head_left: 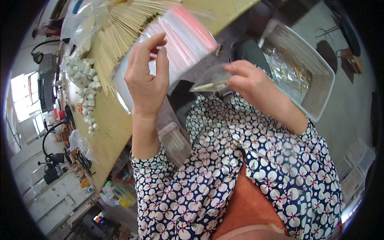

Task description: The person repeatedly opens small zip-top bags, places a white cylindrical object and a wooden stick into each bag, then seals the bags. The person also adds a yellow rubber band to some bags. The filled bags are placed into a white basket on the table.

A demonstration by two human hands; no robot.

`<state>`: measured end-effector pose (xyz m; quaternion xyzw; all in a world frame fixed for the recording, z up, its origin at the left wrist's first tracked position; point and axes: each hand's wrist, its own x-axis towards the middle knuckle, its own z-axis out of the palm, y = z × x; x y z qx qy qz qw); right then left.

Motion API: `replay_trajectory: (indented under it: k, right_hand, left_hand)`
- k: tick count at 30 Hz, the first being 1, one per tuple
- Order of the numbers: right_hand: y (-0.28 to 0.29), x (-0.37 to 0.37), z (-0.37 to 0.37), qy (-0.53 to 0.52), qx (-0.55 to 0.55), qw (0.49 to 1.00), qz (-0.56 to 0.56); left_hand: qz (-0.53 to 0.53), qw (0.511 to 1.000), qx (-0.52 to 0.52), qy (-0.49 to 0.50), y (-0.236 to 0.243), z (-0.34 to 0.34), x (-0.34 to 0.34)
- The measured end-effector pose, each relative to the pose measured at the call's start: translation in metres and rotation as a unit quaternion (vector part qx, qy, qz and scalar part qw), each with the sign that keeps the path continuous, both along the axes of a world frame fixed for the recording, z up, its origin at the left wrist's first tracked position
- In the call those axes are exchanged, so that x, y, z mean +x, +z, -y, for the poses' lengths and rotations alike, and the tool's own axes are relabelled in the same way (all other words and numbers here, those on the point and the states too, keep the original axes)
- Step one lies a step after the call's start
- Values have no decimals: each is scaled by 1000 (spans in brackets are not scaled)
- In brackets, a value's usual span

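Observation:
My right hand (pixel 254 84) pinches a small clear plastic bag (pixel 218 74) above my lap, with pale thin sticks (pixel 209 87) in it. My left hand (pixel 148 72) is raised at the table's edge, its thumb and fingers apart and nothing visible between them. Just beyond it lies a fanned stack of clear zip bags (pixel 180 40) with red closure strips. Long wooden sticks (pixel 120 34) are spread in a fan to the left of the bags.
Many small white cylindrical pieces (pixel 86 80) lie heaped on the yellowish table (pixel 110 132). A white plastic basket (pixel 326 84) at my right contains filled clear packets (pixel 286 66). Black desk lamps (pixel 56 158) stand along the far left.

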<state>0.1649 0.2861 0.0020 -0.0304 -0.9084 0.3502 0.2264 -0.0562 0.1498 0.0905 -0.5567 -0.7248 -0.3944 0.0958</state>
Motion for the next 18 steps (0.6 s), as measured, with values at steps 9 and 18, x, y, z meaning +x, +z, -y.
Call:
replay_trajectory:
  k: [9,18]
  right_hand:
    - [-6,-5,-4,-5,65,998,17]
    - [-13,9,-2,-28,-5,1000,3]
  left_hand:
    - [-27,990,-126,61,23,-43,-91]
    - [-55,960,-235,141,-16,-157,-167]
